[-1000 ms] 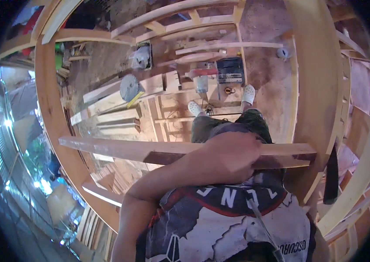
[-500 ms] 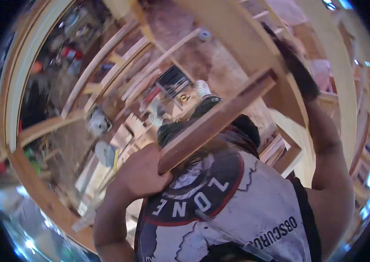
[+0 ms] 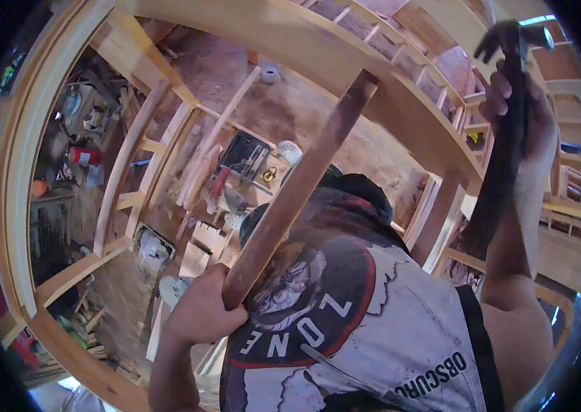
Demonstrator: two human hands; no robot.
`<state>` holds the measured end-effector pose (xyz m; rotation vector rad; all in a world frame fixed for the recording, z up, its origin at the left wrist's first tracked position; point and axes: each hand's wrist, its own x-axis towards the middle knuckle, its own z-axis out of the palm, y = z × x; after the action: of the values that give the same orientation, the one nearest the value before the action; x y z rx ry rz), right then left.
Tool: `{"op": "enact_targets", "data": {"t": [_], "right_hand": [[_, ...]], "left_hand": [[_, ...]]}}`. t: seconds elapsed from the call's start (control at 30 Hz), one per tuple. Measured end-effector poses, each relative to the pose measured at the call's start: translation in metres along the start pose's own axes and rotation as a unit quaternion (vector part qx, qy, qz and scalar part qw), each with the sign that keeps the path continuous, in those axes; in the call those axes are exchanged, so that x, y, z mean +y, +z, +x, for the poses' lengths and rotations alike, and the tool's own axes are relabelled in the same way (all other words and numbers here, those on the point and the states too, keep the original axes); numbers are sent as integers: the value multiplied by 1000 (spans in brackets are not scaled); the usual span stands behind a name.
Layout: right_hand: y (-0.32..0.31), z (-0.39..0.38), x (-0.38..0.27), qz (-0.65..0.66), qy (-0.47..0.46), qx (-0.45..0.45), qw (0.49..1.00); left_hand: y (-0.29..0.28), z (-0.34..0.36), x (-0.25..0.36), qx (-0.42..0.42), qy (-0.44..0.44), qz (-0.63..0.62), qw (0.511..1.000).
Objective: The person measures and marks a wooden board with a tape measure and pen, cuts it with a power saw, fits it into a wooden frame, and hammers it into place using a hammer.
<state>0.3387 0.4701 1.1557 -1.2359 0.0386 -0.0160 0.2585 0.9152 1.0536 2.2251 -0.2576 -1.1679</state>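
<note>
My left hand [image 3: 201, 309] is closed around the near end of a reddish-brown wooden strip [image 3: 304, 182]. The strip slants up and to the right, its far end overlapping a pale wooden board [image 3: 249, 34]; whether the two touch, I cannot tell. At the right, my right hand [image 3: 539, 123] grips the dark handle of a claw hammer [image 3: 503, 158]. The hammer is held up, head at the top, its claw toward the left and its striking face toward the right. It is apart from the strip and the board.
A curved wooden frame [image 3: 12, 172] arches along the left. On the floor are an open black case [image 3: 243, 156], a circular saw blade [image 3: 173, 291], wood offcuts [image 3: 194, 259] and a red container [image 3: 84, 156]. Slatted wooden frames [image 3: 578, 161] stand at the right.
My right hand and the hammer have moved up and to the right, away from the board. My left hand still holds the strip, which now looks steeper. The whole view has shifted.
</note>
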Motion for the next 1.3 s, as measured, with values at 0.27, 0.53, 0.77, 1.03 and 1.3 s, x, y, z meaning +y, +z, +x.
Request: {"op": "enact_targets", "data": {"t": [0.27, 0.53, 0.77, 1.03, 1.3], "right_hand": [[-2, -74, 51, 133, 165, -29, 977], [22, -85, 118, 354, 251, 214, 875], [75, -30, 141, 248, 224, 242, 911], [82, -28, 142, 189, 198, 273, 922], [82, -31, 146, 194, 152, 339, 908]], "left_hand": [[6, 0, -1, 13, -17, 4, 1000], [10, -3, -7, 33, -35, -14, 999], [2, -3, -3, 37, -22, -17, 999], [5, 0, -11, 61, -35, 30, 997], [4, -1, -11, 61, -42, 27, 997]]}}
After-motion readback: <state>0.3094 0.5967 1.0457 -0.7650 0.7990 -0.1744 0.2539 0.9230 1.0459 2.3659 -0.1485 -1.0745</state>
